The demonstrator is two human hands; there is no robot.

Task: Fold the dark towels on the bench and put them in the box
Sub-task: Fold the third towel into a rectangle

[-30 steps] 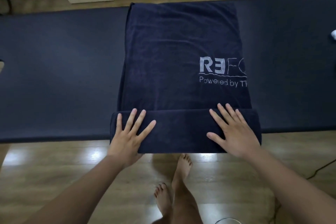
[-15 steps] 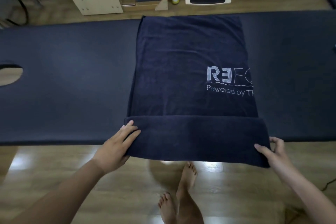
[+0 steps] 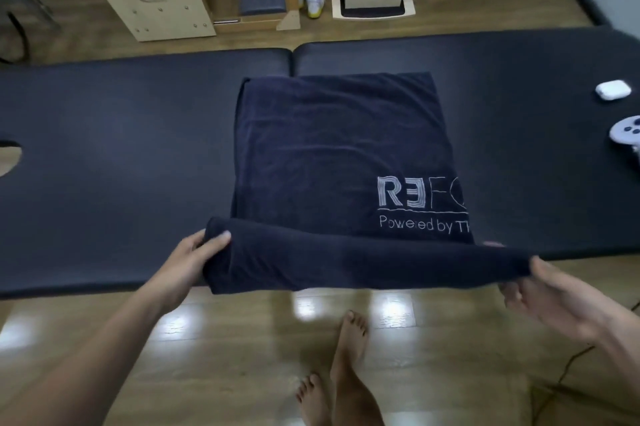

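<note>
A dark navy terry towel [image 3: 332, 148] with white lettering lies on the black padded counter [image 3: 121, 148]. Fingers of the left hand [image 3: 187, 263] and right hand [image 3: 554, 294] grip the ends of its folded, raised near edge.

You have a glossy wood floor [image 3: 242, 349] under you, with light glaring off it in pale patches [image 3: 391, 313]. Across from you stand a pale wooden frame [image 3: 166, 10] and a white stand [image 3: 374, 14], with light shoes [image 3: 313, 0] between them. A cable [image 3: 568, 366] trails on your right.
</note>
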